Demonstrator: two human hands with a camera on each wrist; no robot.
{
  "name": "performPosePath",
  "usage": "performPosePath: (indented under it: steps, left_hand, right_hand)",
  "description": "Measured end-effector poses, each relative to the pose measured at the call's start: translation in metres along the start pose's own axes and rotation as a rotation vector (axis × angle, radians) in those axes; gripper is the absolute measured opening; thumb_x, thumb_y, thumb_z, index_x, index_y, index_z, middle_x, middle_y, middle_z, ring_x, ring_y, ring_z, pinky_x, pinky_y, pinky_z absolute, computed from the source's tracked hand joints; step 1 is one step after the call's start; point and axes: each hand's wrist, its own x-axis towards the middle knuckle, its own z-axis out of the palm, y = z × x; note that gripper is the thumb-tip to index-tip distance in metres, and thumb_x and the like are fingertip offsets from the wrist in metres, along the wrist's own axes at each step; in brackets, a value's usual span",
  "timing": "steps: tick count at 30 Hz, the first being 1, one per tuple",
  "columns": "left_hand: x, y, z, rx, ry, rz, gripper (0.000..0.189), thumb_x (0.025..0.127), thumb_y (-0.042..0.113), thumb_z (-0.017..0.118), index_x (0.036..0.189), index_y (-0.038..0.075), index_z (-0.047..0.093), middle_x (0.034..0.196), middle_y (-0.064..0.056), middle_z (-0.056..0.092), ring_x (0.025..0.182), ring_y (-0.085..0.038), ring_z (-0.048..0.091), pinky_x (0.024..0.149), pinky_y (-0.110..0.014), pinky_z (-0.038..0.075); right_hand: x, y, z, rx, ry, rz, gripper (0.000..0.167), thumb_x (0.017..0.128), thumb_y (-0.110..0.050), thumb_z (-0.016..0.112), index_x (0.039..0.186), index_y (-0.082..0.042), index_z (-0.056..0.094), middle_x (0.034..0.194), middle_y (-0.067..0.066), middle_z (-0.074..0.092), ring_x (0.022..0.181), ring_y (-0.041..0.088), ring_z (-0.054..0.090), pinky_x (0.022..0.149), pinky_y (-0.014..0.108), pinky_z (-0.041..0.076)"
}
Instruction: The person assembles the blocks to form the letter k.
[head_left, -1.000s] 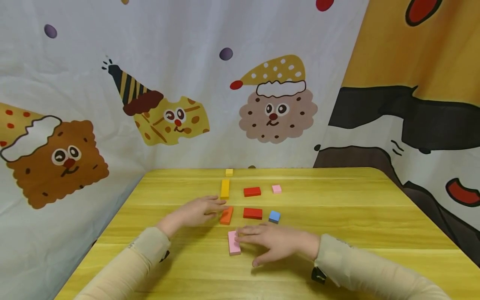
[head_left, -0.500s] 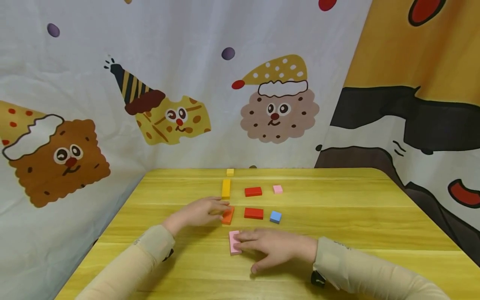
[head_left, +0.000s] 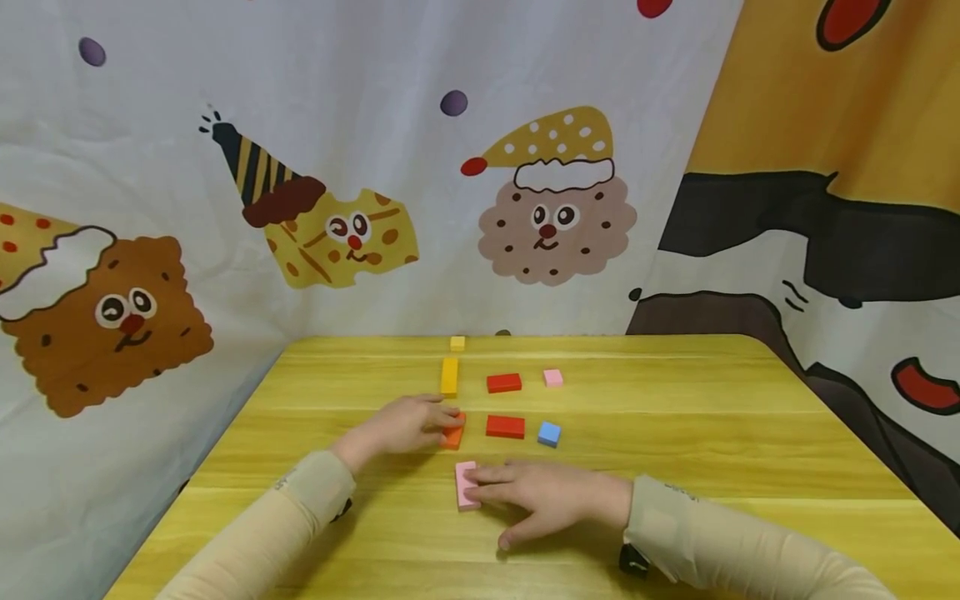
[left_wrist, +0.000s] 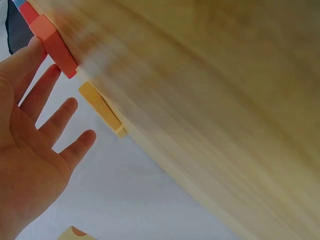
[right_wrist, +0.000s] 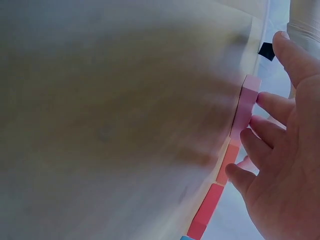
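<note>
My left hand (head_left: 412,422) reaches over an orange rectangular block (head_left: 454,438), its fingertips overlapping the block's top. In the left wrist view the thumb and index finger are at the side of that orange block (left_wrist: 52,42), the other fingers spread and fairly straight. My right hand (head_left: 551,497) lies palm down over the right side of a long pink block (head_left: 461,485), thumb held apart. Seen from the right wrist, extended fingertips touch the face of the pink block (right_wrist: 244,107). Neither hand is curled round its block.
Beyond the orange block lie a long yellow block (head_left: 449,377) and a small yellow block (head_left: 457,342). To the right are a nearer red block (head_left: 506,427), a farther red block (head_left: 503,383), a blue cube (head_left: 549,434) and a small pink block (head_left: 552,378). A printed curtain (head_left: 420,308) hangs behind the table.
My left hand has shifted slightly right, so its fingers cover more of the orange block. The right fingers have slid a little left over the pink block. The blocks look unmoved.
</note>
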Motion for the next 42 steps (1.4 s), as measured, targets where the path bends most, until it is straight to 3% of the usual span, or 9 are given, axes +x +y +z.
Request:
performPosePath:
  steps: [14,23,42]
  left_hand:
    - [0.003,-0.003,0.001,0.033,0.042,-0.032,0.036,0.096,0.014,0.061,0.131,0.015,0.063,0.138,-0.004,0.056,0.131,-0.039,0.043,0.107,-0.053,0.033]
    - [0.002,-0.002,0.001,0.025,0.027,-0.047,0.037,0.095,0.014,0.062,0.133,0.016,0.062,0.139,-0.004,0.055,0.132,-0.038,0.041,0.108,-0.054,0.031]
    - [0.002,-0.001,0.000,0.010,0.009,-0.044,0.037,0.096,0.016,0.062,0.133,0.013,0.062,0.139,-0.006,0.054,0.132,-0.039,0.041,0.108,-0.055,0.030]
  right_hand:
    - [0.008,-0.002,-0.002,0.010,-0.011,0.033,0.077,0.093,-0.063,0.043,0.154,-0.018,0.030,0.159,0.005,0.021,0.140,0.024,0.031,0.110,0.040,0.033]
    - [0.015,-0.004,-0.002,-0.007,-0.001,0.045,0.078,0.094,-0.060,0.048,0.153,-0.012,0.031,0.159,0.010,0.021,0.140,0.024,0.030,0.110,0.037,0.032]
    - [0.033,0.004,-0.004,0.010,-0.024,0.102,0.079,0.094,-0.061,0.047,0.155,-0.014,0.026,0.160,0.008,0.017,0.139,0.022,0.032,0.109,0.034,0.034]
